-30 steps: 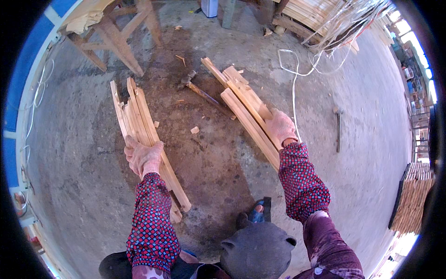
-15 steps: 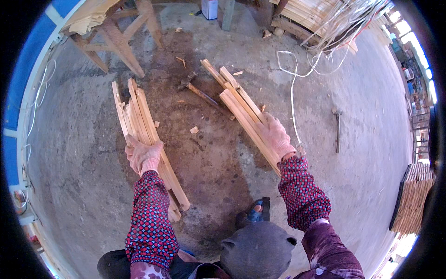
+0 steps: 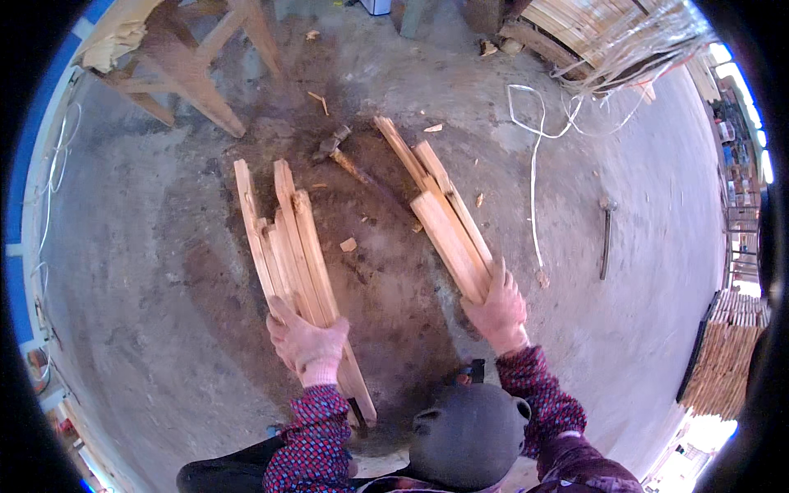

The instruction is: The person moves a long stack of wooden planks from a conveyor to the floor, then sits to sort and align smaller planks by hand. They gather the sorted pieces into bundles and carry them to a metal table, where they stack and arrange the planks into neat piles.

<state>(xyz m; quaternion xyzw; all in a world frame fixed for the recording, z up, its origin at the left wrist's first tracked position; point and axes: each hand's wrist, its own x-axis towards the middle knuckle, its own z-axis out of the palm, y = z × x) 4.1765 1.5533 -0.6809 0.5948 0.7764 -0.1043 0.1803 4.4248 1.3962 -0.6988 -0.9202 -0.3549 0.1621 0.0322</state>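
My left hand, in a pale pink glove, is closed around a bundle of wooden strips of uneven length. The bundle slants from far left down toward my body, its near end passing under my wrist. A second, smaller bundle of wooden strips is gripped near its close end by my gloved right hand. Its strips are staggered at the far end. Between the two bundles a hammer with a wooden handle lies on the concrete floor; the handle's end reaches toward the right bundle.
A wooden trestle stands at the far left. White strapping trails from a tangle beside stacked wood at the far right. Another hammer lies right of my right hand. Wood chips dot the floor. Bundled sticks sit at the right edge.
Both hands and their bundles have come nearer my body, the left one also shifting right. My right hand now sits closer to the near end of its bundle. The whole view has shifted slightly.
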